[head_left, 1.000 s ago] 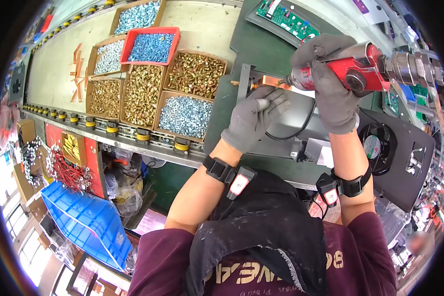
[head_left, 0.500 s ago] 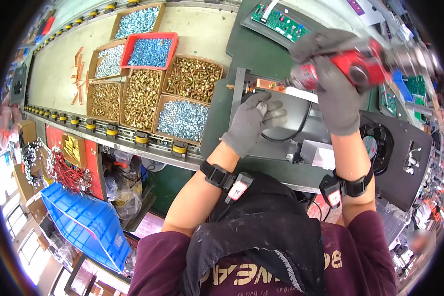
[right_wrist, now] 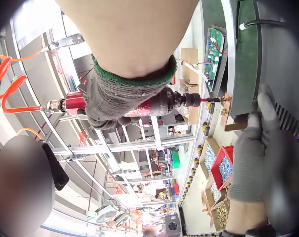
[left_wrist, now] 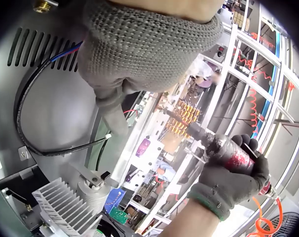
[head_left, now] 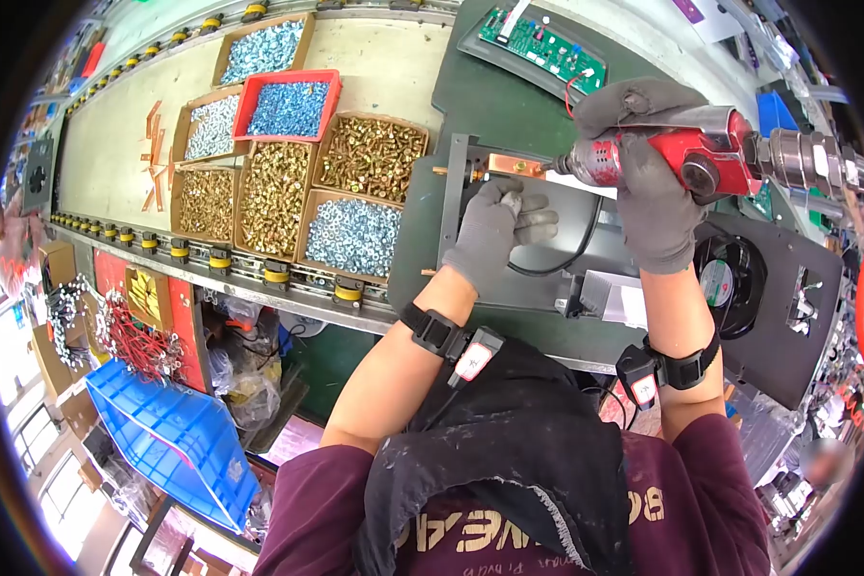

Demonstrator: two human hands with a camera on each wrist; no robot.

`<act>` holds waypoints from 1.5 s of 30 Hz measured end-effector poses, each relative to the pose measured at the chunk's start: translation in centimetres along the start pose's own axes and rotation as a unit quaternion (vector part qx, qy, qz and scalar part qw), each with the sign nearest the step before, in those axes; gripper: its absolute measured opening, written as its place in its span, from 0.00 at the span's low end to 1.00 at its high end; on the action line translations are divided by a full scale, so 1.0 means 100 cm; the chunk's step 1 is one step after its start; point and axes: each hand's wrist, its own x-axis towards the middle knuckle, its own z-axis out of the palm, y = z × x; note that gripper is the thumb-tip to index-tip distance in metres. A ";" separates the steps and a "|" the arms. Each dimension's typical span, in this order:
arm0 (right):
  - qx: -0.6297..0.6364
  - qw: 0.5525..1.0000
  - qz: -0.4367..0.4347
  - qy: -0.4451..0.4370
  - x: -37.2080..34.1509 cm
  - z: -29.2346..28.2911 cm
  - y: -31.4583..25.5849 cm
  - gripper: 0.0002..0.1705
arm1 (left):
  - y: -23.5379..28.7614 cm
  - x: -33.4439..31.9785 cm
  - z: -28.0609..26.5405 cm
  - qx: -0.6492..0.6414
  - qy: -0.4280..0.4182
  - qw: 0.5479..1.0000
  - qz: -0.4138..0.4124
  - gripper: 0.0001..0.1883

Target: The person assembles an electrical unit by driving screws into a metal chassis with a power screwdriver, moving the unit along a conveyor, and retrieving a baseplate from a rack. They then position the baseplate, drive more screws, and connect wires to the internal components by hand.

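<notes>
A red air screwdriver (head_left: 701,158) is gripped in my gloved right hand (head_left: 658,216), lying nearly level. Its bit (right_wrist: 212,100) meets a bolt at the end of a copper bar (head_left: 515,165), as the right wrist view shows. That bar sits at the far side of a grey metal housing (head_left: 564,228). Just on the near side of the bar, my gloved left hand (head_left: 490,235) rests over the housing, fingers loosely extended and nothing seen in them. In the left wrist view a black cable (left_wrist: 22,116) curves along the housing beside the left hand (left_wrist: 134,54).
Cardboard boxes of brass bolts (head_left: 370,154) and washers (head_left: 350,232) stand left, around a red tray (head_left: 335,91) of blue fasteners. Copper strips (head_left: 154,158) lie beyond. A green circuit board (head_left: 542,48) lies behind; a black panel with a fan (head_left: 720,285) is at right.
The screwdriver, blurred by motion half a second ago, is now steady with its bit at the copper bar. My left fingers have drawn slightly toward me from the bar.
</notes>
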 end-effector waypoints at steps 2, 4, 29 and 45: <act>-0.031 0.999 -0.002 0.012 -0.001 0.001 0.002 0.13 | 0.003 0.001 0.000 0.007 0.019 0.999 -0.032 0.17; -0.015 1.000 0.002 0.009 0.000 0.002 -0.001 0.13 | 0.011 0.000 0.002 0.058 0.033 0.997 -0.047 0.16; 0.010 1.000 0.019 0.011 0.000 0.003 -0.003 0.12 | 0.007 0.005 -0.009 -0.018 -0.065 0.997 0.037 0.15; -0.019 1.000 0.007 0.000 0.002 0.016 0.001 0.11 | 0.006 0.016 -0.015 -0.051 -0.082 0.995 0.037 0.15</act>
